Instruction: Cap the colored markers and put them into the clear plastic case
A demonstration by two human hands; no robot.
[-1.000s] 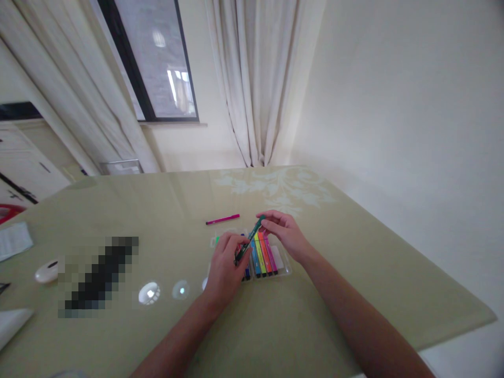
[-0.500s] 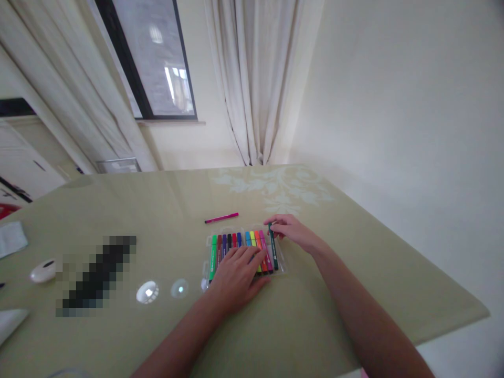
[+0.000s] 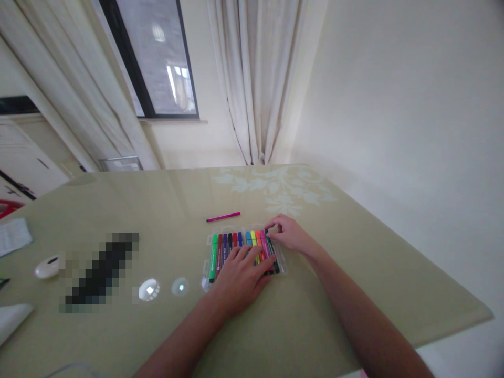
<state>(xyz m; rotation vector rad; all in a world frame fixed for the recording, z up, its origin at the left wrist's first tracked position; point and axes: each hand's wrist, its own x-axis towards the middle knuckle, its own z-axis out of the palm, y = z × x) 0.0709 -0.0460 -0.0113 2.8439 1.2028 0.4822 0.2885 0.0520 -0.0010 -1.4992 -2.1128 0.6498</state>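
Note:
A clear plastic case [image 3: 283, 266] lies on the table, holding a row of coloured markers, among them a bright green marker [image 3: 213, 257] at the left end. My left hand [image 3: 243, 274] rests over the row with its fingers spread, the thumb side reaching toward the right-end markers. At that end lies a dark green marker [image 3: 271, 249], beside a magenta one [image 3: 263, 239]. My right hand [image 3: 288, 232] is at the dark green marker's far end, thumb and forefinger closed around its tip. Behind the case a single pink marker [image 3: 223, 217] lies on the tabletop.
The table [image 3: 157, 210] has a glossy, pale green top. To the left are a white computer mouse [image 3: 47, 267], a blurred-out dark object [image 3: 100, 273] and a folded white cloth [image 3: 14, 236]. A wall [image 3: 413, 131] runs along the right side.
The dark green marker has tilted and shifted left, down into the row against the magenta one. My right hand moved slightly with it; my left thumb side shifted right toward it.

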